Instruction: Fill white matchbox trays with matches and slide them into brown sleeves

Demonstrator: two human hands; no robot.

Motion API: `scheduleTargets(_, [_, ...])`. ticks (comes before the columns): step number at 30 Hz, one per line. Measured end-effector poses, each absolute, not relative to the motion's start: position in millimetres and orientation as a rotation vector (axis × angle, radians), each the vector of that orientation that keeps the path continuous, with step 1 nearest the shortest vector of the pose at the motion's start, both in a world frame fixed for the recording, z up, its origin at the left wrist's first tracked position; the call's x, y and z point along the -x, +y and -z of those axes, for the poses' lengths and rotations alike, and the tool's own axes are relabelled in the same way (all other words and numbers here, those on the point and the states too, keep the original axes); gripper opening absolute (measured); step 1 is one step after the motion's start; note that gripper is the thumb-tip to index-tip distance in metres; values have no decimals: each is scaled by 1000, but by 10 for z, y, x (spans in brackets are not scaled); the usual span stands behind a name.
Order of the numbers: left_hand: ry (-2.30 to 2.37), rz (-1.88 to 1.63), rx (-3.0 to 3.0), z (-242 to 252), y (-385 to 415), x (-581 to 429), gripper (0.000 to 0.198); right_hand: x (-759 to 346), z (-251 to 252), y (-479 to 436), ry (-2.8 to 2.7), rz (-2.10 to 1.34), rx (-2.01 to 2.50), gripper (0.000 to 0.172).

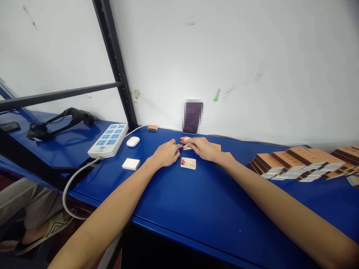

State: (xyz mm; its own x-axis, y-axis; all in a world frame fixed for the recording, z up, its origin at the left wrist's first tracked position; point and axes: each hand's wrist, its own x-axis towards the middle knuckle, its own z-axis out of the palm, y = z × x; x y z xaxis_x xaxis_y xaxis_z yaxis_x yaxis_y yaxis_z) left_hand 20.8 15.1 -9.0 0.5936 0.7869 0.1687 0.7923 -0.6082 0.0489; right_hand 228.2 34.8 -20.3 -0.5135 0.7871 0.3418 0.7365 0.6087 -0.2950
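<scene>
Red-tipped matches (185,139) lie in a small pile on the blue table, between my two hands. My right hand (204,148) reaches over them from the right, thumb and fingers closed on a few matches. From the left comes my left hand (167,154), its fingers partly bent and apart, with the index fingertip at the match heads. Just in front of both hands sits a white matchbox tray (188,167) holding several matches. An orange matchbox sleeve (215,146) is partly hidden behind my right hand.
Stacked orange matchboxes (298,158) stand at the right. On the left are a white box (131,164), an earbud case (132,141), a power strip (109,140) and another matchbox (153,127). A phone (192,117) leans on the wall. A person's leg (30,201) shows lower left.
</scene>
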Motion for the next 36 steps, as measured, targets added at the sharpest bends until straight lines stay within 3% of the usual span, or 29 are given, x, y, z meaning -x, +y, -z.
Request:
scheduleTargets(12, [-1373, 282, 2775, 87, 146, -206, 44, -2281, 157, 362, -2546, -121, 1271, 22])
scheduleTargets(36, [-1370, 342, 2799, 90, 168, -203, 41, -2242, 217, 276, -2383, 11, 1515, 24])
